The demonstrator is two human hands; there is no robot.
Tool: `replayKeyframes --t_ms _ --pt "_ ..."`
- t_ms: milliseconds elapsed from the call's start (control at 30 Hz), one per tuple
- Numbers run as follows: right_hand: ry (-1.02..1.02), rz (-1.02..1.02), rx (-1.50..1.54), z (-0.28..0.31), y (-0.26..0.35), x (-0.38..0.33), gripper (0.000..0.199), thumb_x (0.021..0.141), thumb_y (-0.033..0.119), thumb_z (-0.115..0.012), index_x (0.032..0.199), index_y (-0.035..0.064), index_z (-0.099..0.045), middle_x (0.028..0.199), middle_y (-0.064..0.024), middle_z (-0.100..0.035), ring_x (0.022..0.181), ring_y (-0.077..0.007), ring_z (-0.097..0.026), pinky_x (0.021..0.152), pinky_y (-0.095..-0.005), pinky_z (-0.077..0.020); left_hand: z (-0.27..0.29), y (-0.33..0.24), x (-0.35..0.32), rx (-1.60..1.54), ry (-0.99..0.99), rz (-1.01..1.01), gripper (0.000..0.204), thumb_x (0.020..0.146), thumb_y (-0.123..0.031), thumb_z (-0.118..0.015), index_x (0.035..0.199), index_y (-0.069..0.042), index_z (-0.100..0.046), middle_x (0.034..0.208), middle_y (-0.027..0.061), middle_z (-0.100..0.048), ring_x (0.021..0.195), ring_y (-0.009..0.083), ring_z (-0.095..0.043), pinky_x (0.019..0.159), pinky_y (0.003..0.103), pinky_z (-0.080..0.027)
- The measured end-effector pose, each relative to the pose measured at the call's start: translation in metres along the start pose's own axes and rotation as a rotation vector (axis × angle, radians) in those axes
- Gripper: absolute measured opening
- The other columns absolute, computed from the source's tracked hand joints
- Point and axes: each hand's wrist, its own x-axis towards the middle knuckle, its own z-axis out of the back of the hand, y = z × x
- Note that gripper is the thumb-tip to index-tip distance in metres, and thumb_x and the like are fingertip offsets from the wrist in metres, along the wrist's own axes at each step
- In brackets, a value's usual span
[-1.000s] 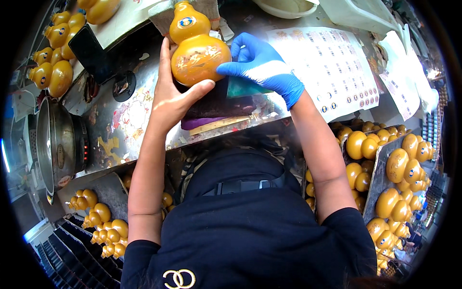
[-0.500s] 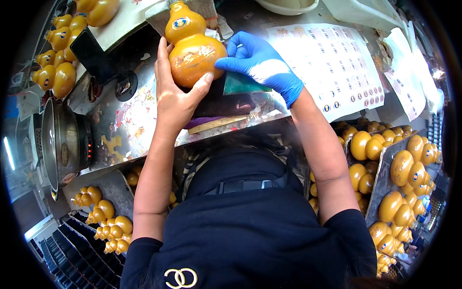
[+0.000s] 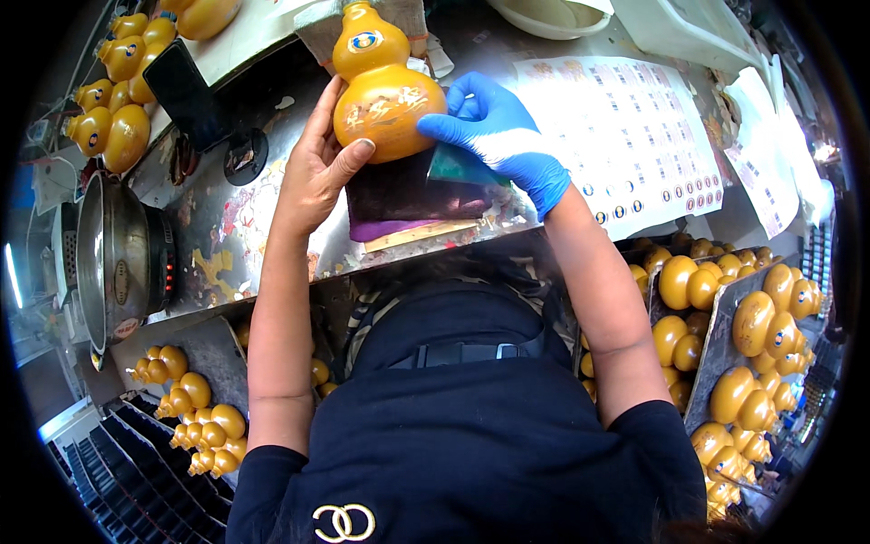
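Note:
A glossy amber gourd-shaped bottle (image 3: 385,102), with a small oval emblem on its upper bulb and pale gold characters on its lower one, is tilted with its neck toward the far edge. My bare left hand (image 3: 315,172) grips the lower bulb from the left, thumb at its lower edge and fingers partly hidden behind. On the right side of that bulb rests the thumb of my blue-gloved right hand (image 3: 494,131). Its other fingers are curled and stand apart from the thumb, with nothing visible between them. Below the bottle lies a dark folded cloth (image 3: 412,192), beside a green piece (image 3: 460,165).
A printed label sheet (image 3: 625,136) covers the bench's right. Left are a phone (image 3: 186,95) on a stand, a metal pan (image 3: 118,263) on a hot plate, and more gourd bottles (image 3: 122,136). Racks of bottles (image 3: 757,326) stand below on both sides.
The bottle has shifted slightly right in view, and its characters show more fully. My left thumb has moved to the bulb's lower left. More of the dark cloth shows; my right thumb stays on the bottle.

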Motion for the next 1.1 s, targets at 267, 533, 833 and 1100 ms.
replayKeyframes --t_ms 267,533,833,1100 --pt "-0.008 0.001 0.112 -0.001 -0.004 -0.006 0.047 0.07 0.039 -0.084 0.087 0.0068 -0.055 0.066 0.0032 -0.05 0.06 -0.0047 -0.046 0.058 -0.02 -0.0444 0.008 0.006 0.001 -0.039 0.089 -0.058 0.082 0.089 -0.028 -0.066 0.15 -0.002 -0.017 0.146 0.0153 -0.035 0.133 0.0233 -0.039 0.109 0.034 -0.031" --pt "-0.021 0.084 0.02 0.0 -0.004 -0.004 0.054 0.067 0.039 -0.086 0.093 0.0043 -0.054 0.066 0.0031 -0.051 0.061 -0.0048 -0.046 0.058 -0.0204 -0.0446 0.011 0.008 0.001 -0.039 0.118 -0.068 0.08 0.091 -0.026 -0.063 0.15 -0.002 -0.015 0.148 0.0153 -0.031 0.135 0.0237 -0.035 0.111 0.035 -0.027" --pt "-0.066 -0.138 0.495 0.008 -0.019 -0.018 0.025 0.084 0.022 -0.071 0.101 0.0072 -0.061 0.086 -0.0045 -0.059 0.077 -0.0093 -0.056 0.068 -0.0249 -0.0518 0.012 0.005 0.002 -0.042 0.119 -0.061 0.081 0.09 -0.036 -0.062 0.15 -0.002 -0.019 0.148 0.016 -0.032 0.136 0.0244 -0.034 0.111 0.035 -0.026" --pt "-0.552 0.687 -0.051 -0.04 0.011 -0.066 0.036 0.073 -0.012 -0.064 0.104 0.005 -0.061 0.094 -0.0067 -0.059 0.08 -0.0176 -0.057 0.071 -0.0283 -0.0473 0.012 0.013 0.003 -0.011 0.08 -0.021 0.078 0.094 -0.046 -0.053 0.149 -0.001 -0.02 0.149 0.0177 -0.032 0.138 0.0251 -0.031 0.111 0.033 -0.024"
